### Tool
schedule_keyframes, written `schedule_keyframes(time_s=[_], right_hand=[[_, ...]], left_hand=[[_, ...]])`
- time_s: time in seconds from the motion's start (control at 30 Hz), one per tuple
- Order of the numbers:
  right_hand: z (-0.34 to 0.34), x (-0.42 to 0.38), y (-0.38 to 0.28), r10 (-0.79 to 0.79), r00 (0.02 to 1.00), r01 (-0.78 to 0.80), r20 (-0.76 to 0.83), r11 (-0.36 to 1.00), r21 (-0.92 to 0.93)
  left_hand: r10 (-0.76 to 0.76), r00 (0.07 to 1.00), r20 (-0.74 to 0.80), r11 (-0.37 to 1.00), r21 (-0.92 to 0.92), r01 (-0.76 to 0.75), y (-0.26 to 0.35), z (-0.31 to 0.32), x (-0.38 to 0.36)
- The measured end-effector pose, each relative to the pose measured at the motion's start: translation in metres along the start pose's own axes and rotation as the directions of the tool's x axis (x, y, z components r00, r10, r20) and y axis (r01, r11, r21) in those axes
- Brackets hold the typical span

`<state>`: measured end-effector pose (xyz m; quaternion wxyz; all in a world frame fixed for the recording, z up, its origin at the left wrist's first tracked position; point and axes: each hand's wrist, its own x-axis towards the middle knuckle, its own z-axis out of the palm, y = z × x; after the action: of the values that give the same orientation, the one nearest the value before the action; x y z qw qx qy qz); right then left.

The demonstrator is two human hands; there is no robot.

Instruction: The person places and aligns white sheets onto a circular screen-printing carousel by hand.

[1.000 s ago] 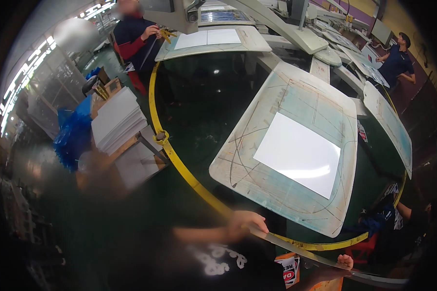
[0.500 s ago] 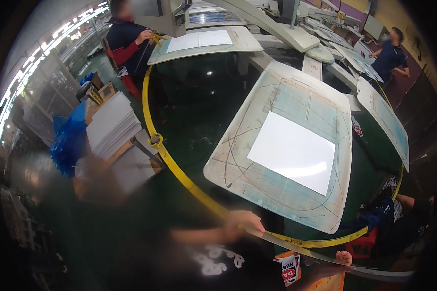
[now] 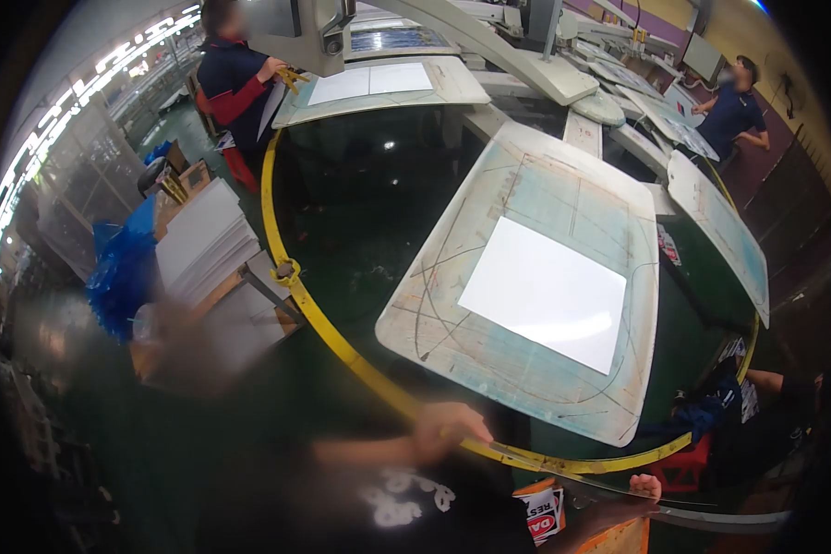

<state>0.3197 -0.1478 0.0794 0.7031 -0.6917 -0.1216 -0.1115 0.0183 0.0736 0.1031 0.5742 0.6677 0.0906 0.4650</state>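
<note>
My left hand (image 3: 452, 431) is closed, its thumb and fingers pinching the left part of a thin sheet (image 3: 729, 519). That sheet shows almost edge-on, as a narrow grey strip running down to the right, so its face is hidden. Further right, my right hand (image 3: 646, 487) curls its fingers over the sheet's edge, with the palm out of sight. In front of both hands, a white sheet (image 3: 545, 294) lies flat on a stained, pale printing platen (image 3: 415, 314), apart from either hand.
A yellow ring rail (image 3: 328, 332) curves around the platen's near side. Stacked white sheets (image 3: 208, 235) stand at left by blue plastic (image 3: 118, 286). One co-worker (image 3: 235, 88) stands at far left, another (image 3: 734, 111) at far right. A danger sign (image 3: 543, 517) is below.
The view has shifted slightly, so the platen and rail appear a little further left. The held sheet has tilted closer to edge-on. Both hands keep their hold.
</note>
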Motion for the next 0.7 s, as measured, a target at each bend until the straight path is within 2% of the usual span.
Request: schedule_keyframes(time_s=[0.1,0.13,0.23,0.33,0.47,0.57,0.7], right_hand=[[0.037,-0.025,-0.056,-0.030,0.992,0.018,-0.125,0.995,-0.094],[0.033,-0.025,-0.059,0.012,0.999,-0.015,-0.039,0.996,-0.085],[0.043,-0.031,-0.064,0.090,0.987,-0.083,-0.135,0.995,0.055],[0.034,-0.024,-0.056,0.131,0.984,-0.130,-0.117,0.991,0.016],[0.028,-0.020,-0.044,0.163,0.974,-0.163,-0.159,0.987,0.009],[0.030,-0.020,-0.041,0.141,0.976,-0.143,-0.168,0.990,0.000],[0.031,-0.020,-0.028,0.037,0.984,-0.049,-0.172,0.997,-0.061]], left_hand=[[-0.098,0.992,-0.074,0.994,-0.064,0.094,-0.002,0.005,-0.008],[-0.104,0.991,-0.082,0.994,-0.032,0.101,-0.007,0.005,-0.010],[-0.105,0.986,-0.129,0.994,-0.006,0.105,-0.011,0.009,-0.009],[-0.083,0.985,-0.151,0.996,-0.033,0.079,-0.010,0.012,-0.005],[-0.102,0.991,-0.088,0.995,-0.022,0.101,-0.009,0.009,-0.002],[-0.139,0.988,-0.073,0.989,0.038,0.142,-0.008,0.010,0.001],[-0.167,0.980,-0.105,0.975,0.130,0.180,-0.002,0.014,0.005]])
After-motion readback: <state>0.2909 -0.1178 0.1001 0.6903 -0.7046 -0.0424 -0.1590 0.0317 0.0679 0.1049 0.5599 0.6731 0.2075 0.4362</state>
